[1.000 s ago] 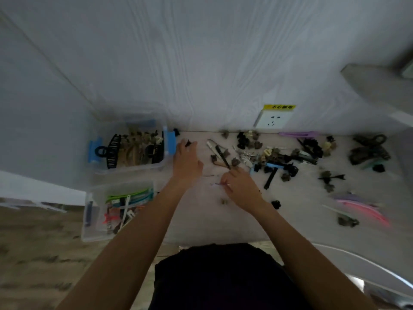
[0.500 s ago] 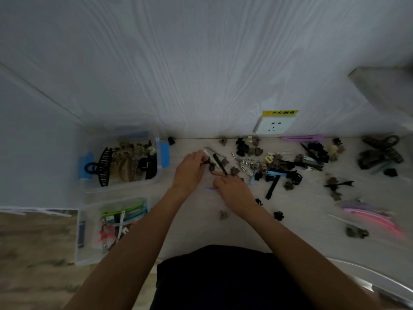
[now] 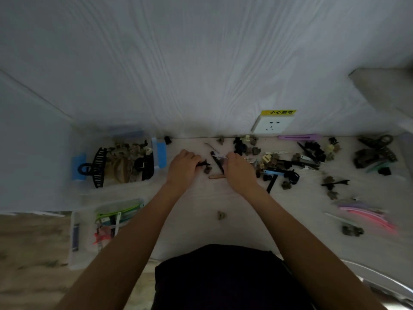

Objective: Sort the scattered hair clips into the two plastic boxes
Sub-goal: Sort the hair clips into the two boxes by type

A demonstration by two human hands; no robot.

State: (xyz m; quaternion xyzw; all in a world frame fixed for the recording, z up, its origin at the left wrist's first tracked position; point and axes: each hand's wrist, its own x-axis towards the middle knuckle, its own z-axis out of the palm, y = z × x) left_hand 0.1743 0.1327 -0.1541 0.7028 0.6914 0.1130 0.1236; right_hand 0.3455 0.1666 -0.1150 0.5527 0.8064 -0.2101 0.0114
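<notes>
Hands meet near the middle of the pale tabletop (image 3: 194, 233), close to the back wall. The left hand (image 3: 182, 168) has its fingers curled round a small black clip (image 3: 202, 164) whose tip sticks out toward three o'clock. The right hand (image 3: 240, 170) has its fingers bent down over a long dark clip (image 3: 218, 163) and something shiny beside it; whether it actually grips them I cannot tell. A thin brown clip (image 3: 216, 176) lies flat between the two wrists.

At nine o'clock from the left hand stands the far plastic box (image 3: 159, 153) with blue latches, holding claw clips, a large black one (image 3: 99, 167) leaning over its left edge. At seven o'clock sits the near plastic box (image 3: 74, 253), holding flat green, white and red clips.

From three o'clock of the right hand outward, scattered hair clips (image 3: 288, 162) cover the tabletop: black, olive and cream claws, a purple flat clip (image 3: 299, 137) along the wall, pink flat clips (image 3: 368, 214) at four o'clock. One olive claw (image 3: 221, 215) lies alone at six o'clock. A wall socket (image 3: 271, 126) with a yellow label sits at one o'clock.
</notes>
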